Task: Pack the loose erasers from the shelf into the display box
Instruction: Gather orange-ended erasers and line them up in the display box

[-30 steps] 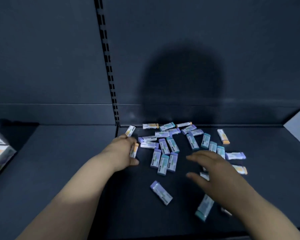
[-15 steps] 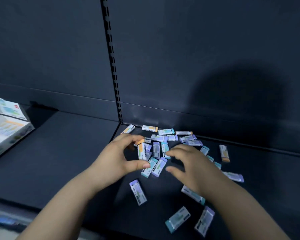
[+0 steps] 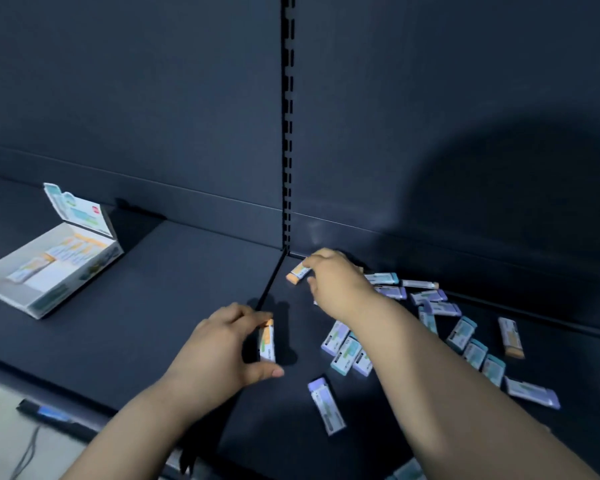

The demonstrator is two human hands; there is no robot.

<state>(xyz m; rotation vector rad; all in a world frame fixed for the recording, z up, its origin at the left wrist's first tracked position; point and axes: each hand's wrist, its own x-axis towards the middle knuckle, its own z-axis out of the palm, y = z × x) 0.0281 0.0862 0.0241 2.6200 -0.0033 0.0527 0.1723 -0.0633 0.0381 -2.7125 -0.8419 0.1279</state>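
Left hand [image 3: 229, 348] grips an orange-tipped eraser [image 3: 267, 341] between curled fingers and thumb, its long axis standing nearly upright above the shelf [image 3: 153, 306], close to the seam between the two shelf panels; the right hand [image 3: 336, 282] reaches toward the back edge of the shelf and pinches the right end of a second orange eraser [image 3: 298, 274], which lies flat, slanting from near-left to far-right, just right of the seam at the foot of the slotted upright [image 3: 287, 133]; the display box [image 3: 77, 284] sits on the left panel, toward its left edge, lid raised at the far end, a few erasers in its back part and much of its floor bare; it lies to the left of both hands and well apart from them, the left hand being the nearer; the loose erasers [image 3: 461, 329] lie scattered on the right panel, beside and beneath the right forearm, long axes pointing every way; the coming move looks like a carry leftward across the seam, and the left hand's eraser probably has to turn from upright to flat to fit; how the packed ones lie is too blurred to tell; most of the packing is yet to do.
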